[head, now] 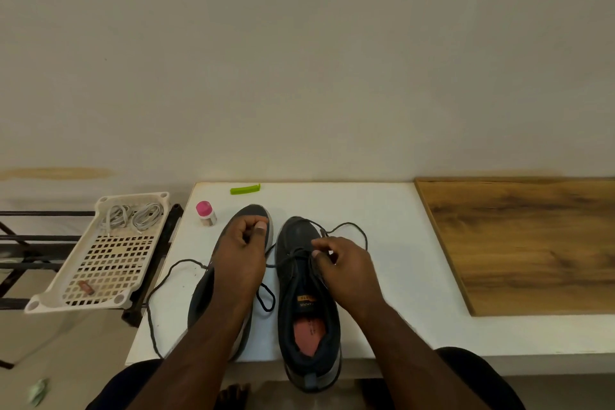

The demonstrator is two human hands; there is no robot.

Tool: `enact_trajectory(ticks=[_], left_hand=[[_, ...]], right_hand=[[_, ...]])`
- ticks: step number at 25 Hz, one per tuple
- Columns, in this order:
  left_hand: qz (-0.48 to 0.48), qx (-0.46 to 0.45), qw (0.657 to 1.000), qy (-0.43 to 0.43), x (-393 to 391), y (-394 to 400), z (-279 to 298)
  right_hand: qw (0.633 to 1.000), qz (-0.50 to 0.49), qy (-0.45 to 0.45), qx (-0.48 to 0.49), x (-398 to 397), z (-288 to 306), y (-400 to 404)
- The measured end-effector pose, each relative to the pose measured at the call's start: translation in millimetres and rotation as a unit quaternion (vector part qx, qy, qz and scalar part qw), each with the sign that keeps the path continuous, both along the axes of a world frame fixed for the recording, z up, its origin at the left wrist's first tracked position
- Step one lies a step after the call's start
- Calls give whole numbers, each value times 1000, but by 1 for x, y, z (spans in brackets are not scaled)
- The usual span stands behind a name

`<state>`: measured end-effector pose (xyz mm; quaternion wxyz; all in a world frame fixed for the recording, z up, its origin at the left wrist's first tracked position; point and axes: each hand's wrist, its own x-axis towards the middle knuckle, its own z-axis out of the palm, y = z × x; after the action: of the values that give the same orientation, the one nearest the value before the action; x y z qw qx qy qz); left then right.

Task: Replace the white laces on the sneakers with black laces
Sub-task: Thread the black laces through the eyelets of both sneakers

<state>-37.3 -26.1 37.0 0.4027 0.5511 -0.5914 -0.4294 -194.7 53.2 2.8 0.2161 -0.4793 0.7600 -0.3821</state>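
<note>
Right sneaker [307,326] dark grey, right hand [346,271] seemingly pinching black lace [352,226], left hand [243,253] likewise.

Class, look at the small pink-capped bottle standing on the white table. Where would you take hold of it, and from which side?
Grip the small pink-capped bottle around its pink cap, coming from above. It stands upright with free space overhead, while the left hand and dark grey left sneaker crowd its right side, so a sideways approach looks tighter.

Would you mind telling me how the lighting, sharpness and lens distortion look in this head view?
Head view: soft, even light with faint shadows; no glare on the white table; the wide lens bows the wooden board outward; the hands and sneakers look slightly soft, the green scrap at lower left is blurred.
</note>
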Motion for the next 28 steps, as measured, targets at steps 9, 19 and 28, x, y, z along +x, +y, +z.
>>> enact_trajectory(ticks=[9,19,28], left_hand=[[8,-30,994,105,-4,3,10],[46,-15,976,213,-1,4,7],[-25,-98,979,180,-52,-34,53]], right_hand=[[972,-186,-89,-116,-23,12,0],[961,-216,-110,-130,-33,12,6],[957,-221,-105,-156,-31,12,4]])
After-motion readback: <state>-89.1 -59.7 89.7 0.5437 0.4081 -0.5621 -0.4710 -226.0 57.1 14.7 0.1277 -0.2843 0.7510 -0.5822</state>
